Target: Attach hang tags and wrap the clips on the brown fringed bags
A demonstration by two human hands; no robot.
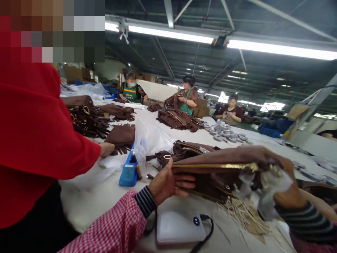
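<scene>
A brown bag point(210, 158) with a gold zipper along its top edge is held up between my two hands, above the table. My left hand point(168, 182) supports its left end, thumb at the zipper's end and fingers stretched along the side below. At the right end, my right hand point(289, 186) grips the bag, partly blurred. Crumpled translucent wrapping point(273, 189) hangs by that hand and hides some fingers. Behind the held bag lies another brown bag point(184, 149) with gold zippers.
A white power bank point(180, 226) with a black cable lies in front, beside pale strings point(242, 214). A blue tape dispenser point(129, 172) and clear plastic point(150, 137) stand left. A red-sleeved co-worker point(39, 133) reaches in. Brown fringed bags point(179, 119) and grey rolls point(223, 130) lie farther back.
</scene>
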